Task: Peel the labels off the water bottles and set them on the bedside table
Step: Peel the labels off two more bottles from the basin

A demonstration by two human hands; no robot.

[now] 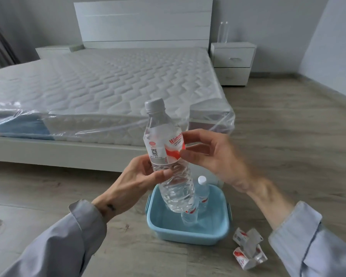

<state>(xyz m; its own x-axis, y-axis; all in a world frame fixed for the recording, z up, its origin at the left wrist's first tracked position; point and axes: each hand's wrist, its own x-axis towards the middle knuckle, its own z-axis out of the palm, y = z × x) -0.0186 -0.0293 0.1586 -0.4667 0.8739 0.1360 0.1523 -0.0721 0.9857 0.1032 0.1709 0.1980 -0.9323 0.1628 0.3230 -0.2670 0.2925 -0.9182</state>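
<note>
A clear water bottle (174,184) with a grey cap is held tilted in front of me. My left hand (140,176) grips its body from the left, just below the label. The white and red label (164,148) wraps the bottle's middle; its right edge is lifted off, and my right hand (210,156) pinches that edge between thumb and fingers. Two bare bottles (223,32) stand on the far bedside table (233,56), right of the headboard. Labelled bottles (203,188) stand in the blue tub (188,228) on the floor under my hands.
Peeled labels (248,248) lie crumpled on the wooden floor, right of the tub. A bed with a plastic-wrapped mattress (108,82) fills the left and middle. Open floor runs along its right side to the bedside table. A second bedside table (52,49) is at the far left.
</note>
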